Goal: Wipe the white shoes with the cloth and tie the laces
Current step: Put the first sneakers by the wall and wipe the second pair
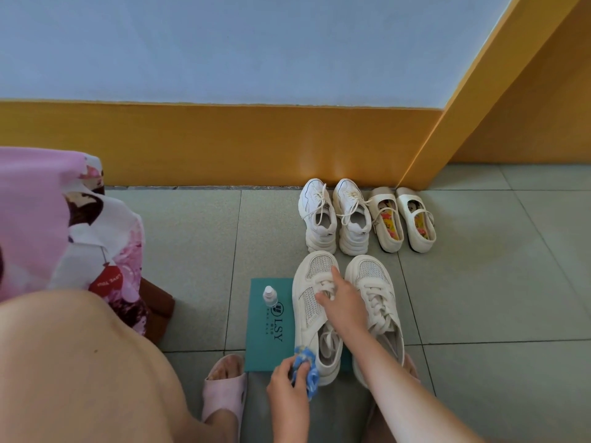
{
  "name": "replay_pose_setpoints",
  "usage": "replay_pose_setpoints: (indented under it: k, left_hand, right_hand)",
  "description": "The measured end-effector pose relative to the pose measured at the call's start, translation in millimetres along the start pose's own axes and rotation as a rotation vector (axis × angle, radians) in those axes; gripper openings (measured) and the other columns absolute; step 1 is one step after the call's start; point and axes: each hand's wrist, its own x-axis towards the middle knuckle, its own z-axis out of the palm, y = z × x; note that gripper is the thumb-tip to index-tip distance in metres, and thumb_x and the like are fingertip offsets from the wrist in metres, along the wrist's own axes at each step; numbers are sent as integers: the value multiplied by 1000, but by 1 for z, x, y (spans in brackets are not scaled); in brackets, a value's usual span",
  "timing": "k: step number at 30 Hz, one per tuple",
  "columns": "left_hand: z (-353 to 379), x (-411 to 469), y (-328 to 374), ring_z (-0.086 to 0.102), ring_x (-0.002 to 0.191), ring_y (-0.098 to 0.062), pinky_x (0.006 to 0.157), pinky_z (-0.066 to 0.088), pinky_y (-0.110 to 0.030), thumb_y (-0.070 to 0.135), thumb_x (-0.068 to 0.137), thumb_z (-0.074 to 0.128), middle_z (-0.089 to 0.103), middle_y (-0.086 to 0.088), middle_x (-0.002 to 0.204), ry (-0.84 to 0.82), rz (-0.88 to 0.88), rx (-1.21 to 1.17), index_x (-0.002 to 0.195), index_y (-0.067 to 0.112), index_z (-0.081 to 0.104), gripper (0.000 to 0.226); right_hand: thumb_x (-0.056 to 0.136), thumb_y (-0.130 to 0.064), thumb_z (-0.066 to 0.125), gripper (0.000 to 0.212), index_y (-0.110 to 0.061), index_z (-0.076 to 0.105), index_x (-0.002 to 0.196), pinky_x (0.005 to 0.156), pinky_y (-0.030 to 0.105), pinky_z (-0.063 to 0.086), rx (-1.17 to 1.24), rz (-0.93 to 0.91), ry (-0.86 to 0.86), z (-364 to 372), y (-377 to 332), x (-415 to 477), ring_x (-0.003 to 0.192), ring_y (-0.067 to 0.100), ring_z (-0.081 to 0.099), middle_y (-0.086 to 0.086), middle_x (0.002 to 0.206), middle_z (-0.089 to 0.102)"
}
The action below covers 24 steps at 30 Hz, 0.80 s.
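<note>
Off-white, the white shoes (367, 273) stand side by side on the tiled floor (192, 251), their long axes running away from the person, toes toward the yellow skirting (224, 145) and heels nearest. The left-hand shoe (307, 308) sits partly on a teal sheet (262, 346) printed "LSY", the letters turned sideways, where a small clear bottle (270, 295) stands upright. The left hand (287, 391) grips a bunched blue cloth (308, 369) against that shoe's heel, while the right hand (343, 308) lies over its laces (323, 284), index finger stretched toeward; whether it pinches a lace I cannot tell.
</note>
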Motion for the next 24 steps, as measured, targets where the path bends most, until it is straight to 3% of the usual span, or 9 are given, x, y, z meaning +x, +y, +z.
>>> replay_pose_setpoints:
  k: [11, 16, 18, 20, 21, 24]
  left_hand:
    - [-2, -21, 0, 62, 91, -14, 78, 44, -17, 13, 86, 64, 69, -5, 95, -66, -68, -54, 99, 8, 67, 14]
    - [-2, -22, -5, 64, 96, -17, 87, 50, -26, 13, 85, 66, 69, -8, 99, -88, -59, -49, 104, 6, 68, 20]
    - [-3, -26, -5, 63, 92, -15, 79, 48, -18, 10, 86, 63, 69, -7, 97, -99, -47, -50, 101, 7, 68, 15]
    - [-8, -24, -5, 61, 83, -14, 67, 43, -14, 6, 88, 59, 68, -9, 92, -52, -46, -85, 93, 8, 65, 7]
    - [-12, -20, -5, 59, 80, -17, 66, 43, -18, 4, 90, 57, 67, -11, 91, -10, -68, -114, 91, 7, 62, 6]
    - [-24, -2, -11, 57, 85, -24, 75, 41, -28, 5, 92, 54, 64, -18, 96, 121, -174, -216, 97, 3, 58, 8]
  right_hand:
    - [91, -38, 58, 75, -27, 14, 151, 91, 32, 43, -46, -2, -73, -5, -4, -3, 121, 23, 51, 8, 136, 49]
    - [93, -37, 54, 71, -21, 15, 151, 99, 30, 37, 49, -6, -136, -10, -7, -11, 128, 23, 44, 10, 140, 45]
    - [95, -36, 52, 68, -18, 17, 151, 101, 30, 35, 130, -5, -151, -11, -7, -15, 130, 22, 42, 10, 143, 43]
    - [96, -36, 50, 64, -15, 22, 150, 105, 28, 31, 221, 6, -145, -14, -7, -23, 133, 19, 39, 8, 148, 39]
    - [97, -34, 49, 60, -14, 26, 149, 105, 26, 29, 263, 14, -135, -16, -7, -28, 134, 18, 38, 7, 149, 37]
    - [99, -30, 45, 48, -11, 38, 143, 103, 23, 27, 300, 10, -82, -23, -6, -42, 134, 17, 38, 5, 146, 41]
